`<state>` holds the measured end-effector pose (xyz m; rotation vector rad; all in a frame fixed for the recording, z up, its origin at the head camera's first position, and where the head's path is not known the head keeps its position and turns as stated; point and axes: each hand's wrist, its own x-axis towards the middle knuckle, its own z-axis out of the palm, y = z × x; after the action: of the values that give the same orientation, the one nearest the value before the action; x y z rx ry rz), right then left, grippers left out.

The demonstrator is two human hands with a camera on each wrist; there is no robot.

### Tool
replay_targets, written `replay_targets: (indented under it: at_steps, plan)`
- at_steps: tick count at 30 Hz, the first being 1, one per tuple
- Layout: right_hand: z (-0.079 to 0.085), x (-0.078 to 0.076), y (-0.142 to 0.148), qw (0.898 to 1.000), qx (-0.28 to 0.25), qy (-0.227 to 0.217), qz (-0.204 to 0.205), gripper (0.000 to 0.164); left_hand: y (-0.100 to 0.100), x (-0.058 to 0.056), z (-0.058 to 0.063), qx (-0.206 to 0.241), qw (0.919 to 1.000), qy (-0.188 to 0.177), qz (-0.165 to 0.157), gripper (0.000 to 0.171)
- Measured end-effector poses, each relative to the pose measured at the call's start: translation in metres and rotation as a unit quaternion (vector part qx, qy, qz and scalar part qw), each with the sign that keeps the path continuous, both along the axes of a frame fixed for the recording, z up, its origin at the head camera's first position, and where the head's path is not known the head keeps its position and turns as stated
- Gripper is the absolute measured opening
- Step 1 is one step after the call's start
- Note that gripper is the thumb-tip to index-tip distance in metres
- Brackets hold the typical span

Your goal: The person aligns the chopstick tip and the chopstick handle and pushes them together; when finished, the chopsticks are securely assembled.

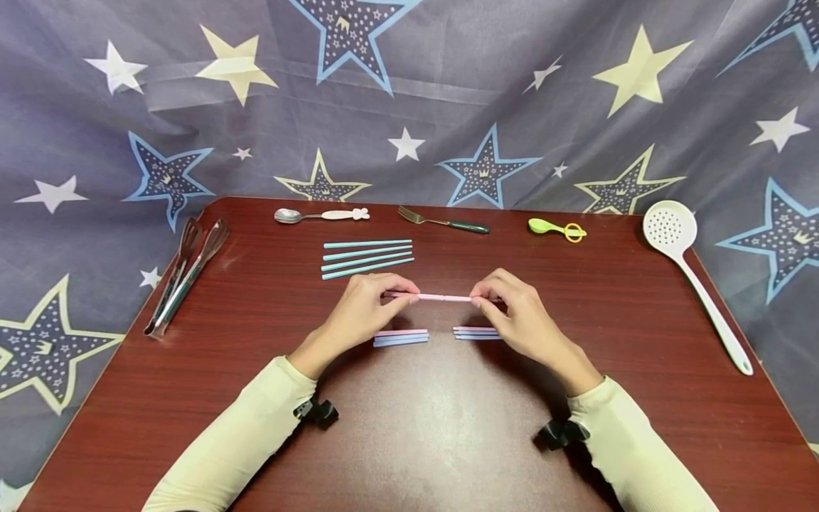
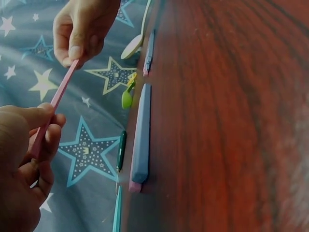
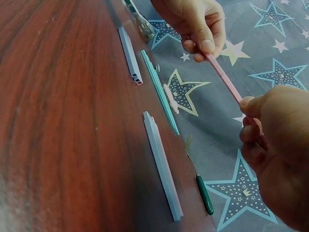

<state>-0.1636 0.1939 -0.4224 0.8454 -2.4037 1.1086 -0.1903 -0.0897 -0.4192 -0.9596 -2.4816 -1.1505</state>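
Note:
My left hand (image 1: 361,306) and right hand (image 1: 526,316) hold opposite ends of a pink chopstick (image 1: 431,296) above the table. Thumb and fingers pinch it at each end, and a fine joint line shows partway along. Its outer ends are partly hidden by the fingers. Below the left hand lies a small bundle of blue and pink chopstick sections (image 1: 401,340). A similar bundle of sections (image 1: 473,333) lies beneath the right hand, its right end covered in the head view. Behind the left hand, several teal chopsticks (image 1: 367,254) lie side by side.
Along the back edge lie a spoon with a white handle (image 1: 342,214), a green-handled fork (image 1: 467,226) and a small green spoon (image 1: 544,226). Tongs (image 1: 185,277) lie at the left edge, a white skimmer (image 1: 710,302) at the right. A star-patterned cloth (image 1: 416,107) hangs behind.

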Motion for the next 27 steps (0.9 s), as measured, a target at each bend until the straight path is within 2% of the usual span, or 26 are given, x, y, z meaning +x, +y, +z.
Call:
replay_targets:
  at_steps: [7, 12, 16, 22, 27]
  plan:
    - [-0.002, 0.000, -0.005, 1.000, -0.013, -0.015, -0.014, 0.009, 0.003, 0.002, -0.001, 0.024, 0.9996, -0.004, 0.013, 0.006]
    - [-0.003, 0.002, -0.008, 0.999, -0.020, -0.023, -0.024, 0.012, 0.004, 0.002, -0.004, 0.030, 0.9987, -0.041, 0.009, 0.014]
    - [-0.003, 0.003, -0.008, 0.999, -0.027, -0.021, -0.027, 0.012, 0.005, 0.002, -0.007, 0.038, 0.9973, -0.063, -0.004, 0.011]
    - [-0.007, 0.003, -0.011, 0.999, -0.038, -0.010, -0.021, 0.011, 0.006, 0.003, -0.008, 0.053, 0.9963, -0.066, -0.013, 0.006]
    - [-0.011, 0.004, -0.015, 0.999, -0.040, 0.003, -0.019, 0.011, 0.007, 0.004, -0.008, 0.058, 0.9971, -0.047, -0.014, 0.005]
